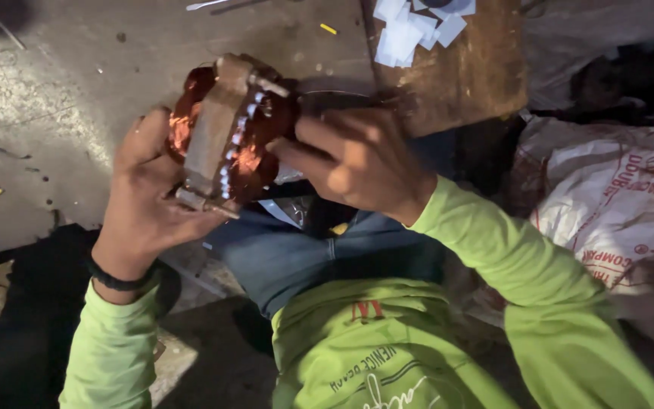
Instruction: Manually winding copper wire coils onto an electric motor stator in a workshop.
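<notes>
Cradling a motor stator [225,136] with copper windings, the left hand [145,197] is closing its grip around the metal core from below, while the right hand [357,163] is pressing fingertips against the coil (apparently tucking insulation). Paper slips [414,26] are lying beyond, on a wooden board [471,76].

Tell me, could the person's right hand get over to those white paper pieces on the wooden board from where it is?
Probably yes. The right hand sits just below the wooden board, and nothing lies between it and the white paper pieces. But its fingers rest on the copper-wound motor part, which the left hand holds from below.
</notes>
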